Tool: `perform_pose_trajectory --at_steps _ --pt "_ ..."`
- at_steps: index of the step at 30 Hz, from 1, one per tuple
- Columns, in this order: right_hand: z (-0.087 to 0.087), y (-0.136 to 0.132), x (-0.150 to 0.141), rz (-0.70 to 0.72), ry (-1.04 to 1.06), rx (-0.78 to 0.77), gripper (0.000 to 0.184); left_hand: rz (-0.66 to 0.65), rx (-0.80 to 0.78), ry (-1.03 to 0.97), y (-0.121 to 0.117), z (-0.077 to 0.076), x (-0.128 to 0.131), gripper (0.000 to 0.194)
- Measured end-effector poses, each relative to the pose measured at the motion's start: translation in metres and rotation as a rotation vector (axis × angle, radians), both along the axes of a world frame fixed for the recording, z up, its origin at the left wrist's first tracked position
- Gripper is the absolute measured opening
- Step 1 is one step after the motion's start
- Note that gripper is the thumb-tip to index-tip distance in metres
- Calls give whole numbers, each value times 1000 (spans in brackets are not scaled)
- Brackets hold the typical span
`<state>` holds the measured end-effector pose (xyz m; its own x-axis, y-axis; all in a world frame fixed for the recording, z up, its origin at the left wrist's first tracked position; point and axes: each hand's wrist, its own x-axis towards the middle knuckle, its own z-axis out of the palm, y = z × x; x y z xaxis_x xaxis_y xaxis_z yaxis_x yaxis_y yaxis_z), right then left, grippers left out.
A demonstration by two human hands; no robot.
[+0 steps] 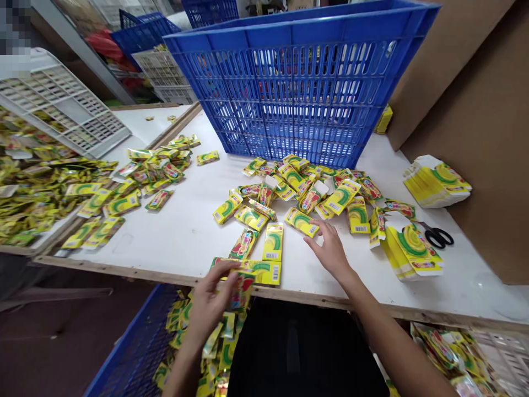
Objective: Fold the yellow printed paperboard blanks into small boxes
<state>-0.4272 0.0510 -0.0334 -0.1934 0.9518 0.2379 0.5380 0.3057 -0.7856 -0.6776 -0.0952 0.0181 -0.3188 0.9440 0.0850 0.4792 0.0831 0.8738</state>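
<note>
My left hand point(210, 300) is at the table's front edge, thumb and fingers closed around a small yellow, green and red carton point(243, 288). My right hand point(330, 249) reaches over the tabletop, its thumb and fingertips at the near end of a yellow carton point(301, 221) with a green curved print. Between the hands, an upright-lying yellow carton point(273, 242) and a sideways one point(266, 272) rest flat near the edge. Beyond them spreads a loose pile of similar cartons point(291, 176), some with white flaps open.
A large blue crate point(289, 110) stands behind the pile. At right are stacks of flat cartons point(438, 182) and black-handled scissors point(438, 238). More packets point(37, 187) and a tilted white crate point(61, 105) lie left. A blue bin point(132, 342) with packets sits below the edge.
</note>
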Motion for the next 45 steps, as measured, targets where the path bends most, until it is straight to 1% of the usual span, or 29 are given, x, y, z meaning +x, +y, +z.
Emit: perform_pose_trajectory --at_steps 2,3,4,5,6,8,10,12,13,14,15,17,19,20,22,26,29,32,34,36,38,40,42,45 --pt "-5 18 -8 21 -100 -33 50 123 -16 179 -21 9 -33 31" --pt "-8 24 -11 31 -131 -51 53 173 -25 219 -30 11 -43 33" --pt "-11 26 -12 35 -145 -71 53 214 -30 235 -35 11 -47 34" --pt "-14 24 -12 35 -131 -96 51 237 -36 221 -37 10 -45 34" --pt "-16 20 -10 33 -83 -134 49 243 -41 178 -36 7 -37 32" --pt "-19 3 -3 46 121 -284 47 202 -34 24 -22 -2 -7 30" --pt "-19 -20 6 115 411 -513 46 88 2 -239 2 -14 34 35" --pt "-17 -42 12 227 619 -712 42 -22 46 -487 28 -26 72 48" --pt "-16 -52 14 277 672 -767 40 -71 53 -582 39 -32 88 53" --pt "-15 -60 16 309 689 -784 38 -118 58 -661 49 -37 100 53" --pt "-14 -65 17 312 677 -758 35 -160 57 -709 55 -41 109 51" --pt "-14 -70 19 226 609 -613 31 -216 48 -745 62 -47 118 46" --pt "-16 -70 23 100 552 -447 32 -241 26 -740 60 -52 119 47" --pt "-17 -69 25 60 535 -385 33 -254 11 -735 58 -54 118 49" --pt "-20 -67 28 53 518 -315 31 -278 -16 -695 53 -57 115 47" --pt "-20 -62 27 118 495 -283 26 -281 -40 -521 50 -61 111 25" --pt "-15 -58 21 160 430 -260 22 -268 -8 -482 55 -61 110 17" --pt "-13 -56 14 192 385 -212 20 -257 35 -475 61 -59 111 15" --pt "-15 -56 11 124 423 -175 17 -265 54 -486 64 -58 112 26" --pt "-17 -57 10 41 483 -156 22 -290 61 -455 66 -56 113 32" --pt "-16 -58 11 47 490 -150 23 -313 56 -395 66 -52 112 23" --pt "-14 -59 12 116 447 -143 16 -313 56 -338 66 -48 111 13" --pt "-10 -60 13 145 411 -127 14 -307 64 -293 66 -43 109 12" --pt "-6 -61 13 111 389 -122 15 -284 58 -282 65 -41 109 13"
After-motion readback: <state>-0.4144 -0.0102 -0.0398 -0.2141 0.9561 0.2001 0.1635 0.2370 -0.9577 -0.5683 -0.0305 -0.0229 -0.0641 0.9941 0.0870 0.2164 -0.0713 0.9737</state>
